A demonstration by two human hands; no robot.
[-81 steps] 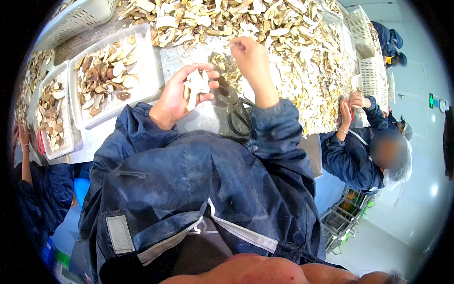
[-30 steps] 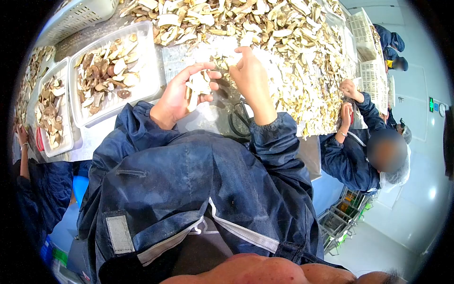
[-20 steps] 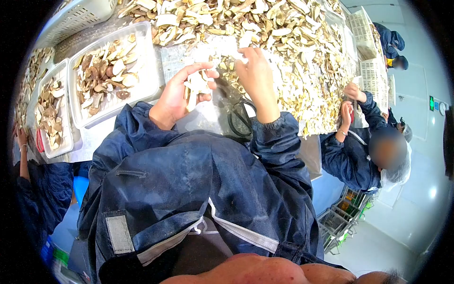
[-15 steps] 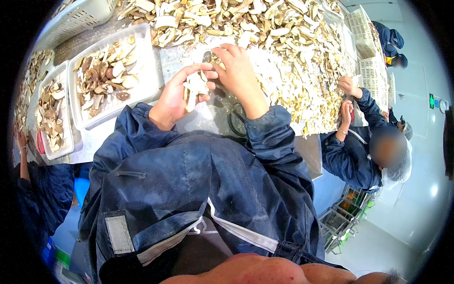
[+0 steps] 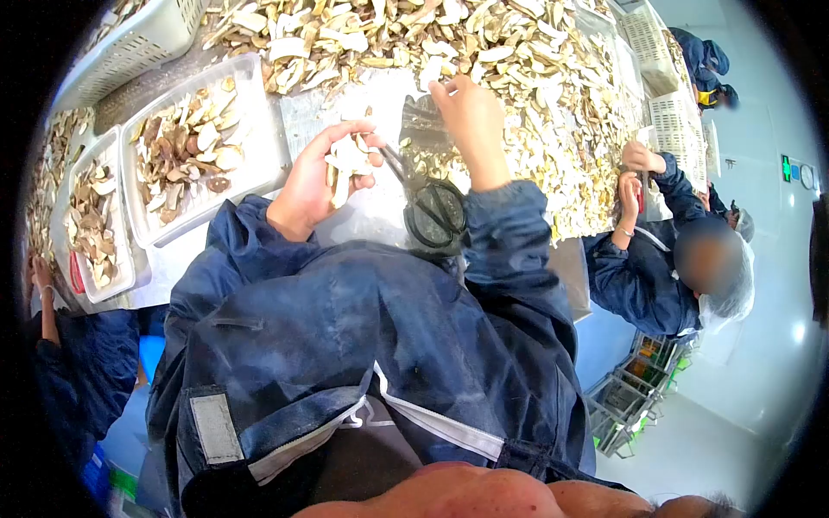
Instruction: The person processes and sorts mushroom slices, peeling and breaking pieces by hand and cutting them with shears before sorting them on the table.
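Several pale mushroom slices lie in my left hand, whose fingers are curled round them, palm up. To the right, my right hand hangs over the table near the pile of sliced mushrooms; its thumb and fingertips are pressed together, and whatever they hold is too small to make out. Black-handled scissors rest on the table between my hands and my body. A white tray with brown and cream slices stands left of my left hand.
A narrower tray of slices is at the left, with a perforated basket behind it. Co-workers' hands show at the left edge. Another person works at the right, near white crates. A metal rack stands below.
My right hand has moved right and away from my left hand, and its fingers have closed. The scissors are now uncovered. My left hand still holds its slices; the view has shifted slightly.
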